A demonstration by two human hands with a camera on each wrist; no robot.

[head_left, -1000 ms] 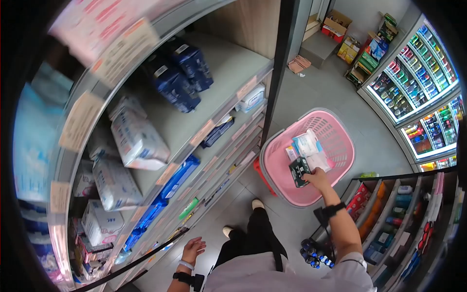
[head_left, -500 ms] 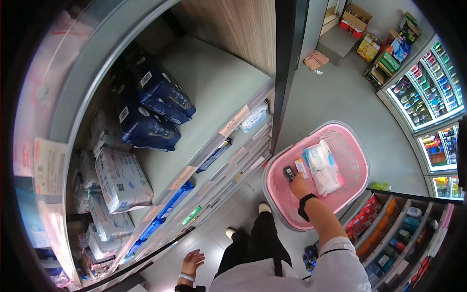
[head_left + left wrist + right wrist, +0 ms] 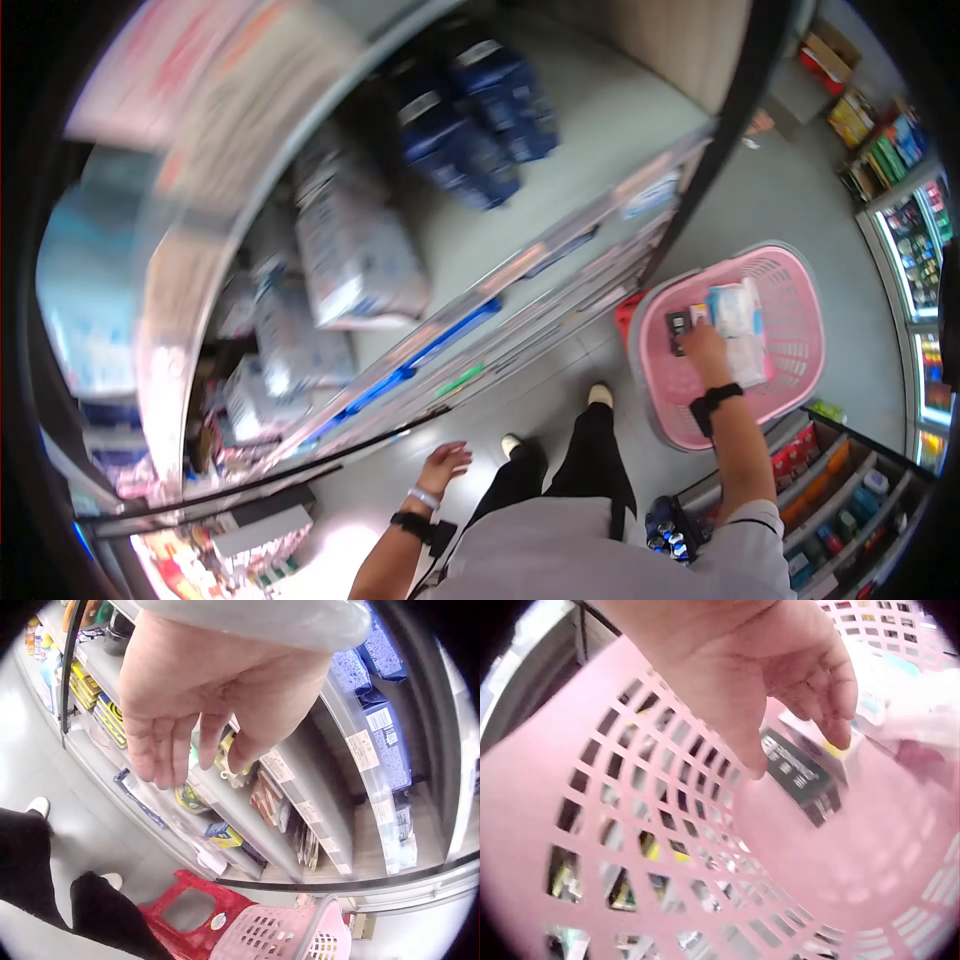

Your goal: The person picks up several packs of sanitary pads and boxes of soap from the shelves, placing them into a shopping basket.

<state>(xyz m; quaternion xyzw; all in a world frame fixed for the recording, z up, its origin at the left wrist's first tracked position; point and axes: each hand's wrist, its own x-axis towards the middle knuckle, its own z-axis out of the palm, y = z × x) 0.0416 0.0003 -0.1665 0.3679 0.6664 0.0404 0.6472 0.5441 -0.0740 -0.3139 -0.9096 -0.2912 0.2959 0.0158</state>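
Observation:
A pink plastic basket (image 3: 690, 425) stands on the floor, and my right hand (image 3: 708, 352) reaches down into it. In the right wrist view, a small dark green box (image 3: 799, 772) lies in the basket just below the spread thumb and fingers, which hold nothing. Beside it is a small white box (image 3: 840, 755) with a yellow patch. Two white soft packs, one with blue (image 3: 733, 310) and one plain (image 3: 745, 360), lie next to the boxes. My left hand (image 3: 446, 467) hangs with loose fingers in front of the shelves, holding nothing.
Tall shelving on the left carries dark blue packs (image 3: 455, 150) and white packs (image 3: 360, 250). Another low shelf (image 3: 840, 500) of goods stands at the right. A red plastic piece (image 3: 199, 911) adjoins the basket. Lit drink fridges (image 3: 905, 250) and cartons (image 3: 890, 155) are farther off.
The right hand has lowered the dark green box into the basket and let go of it. The head view has swung, shifting the basket rightward in view. The left hand still hangs loose.

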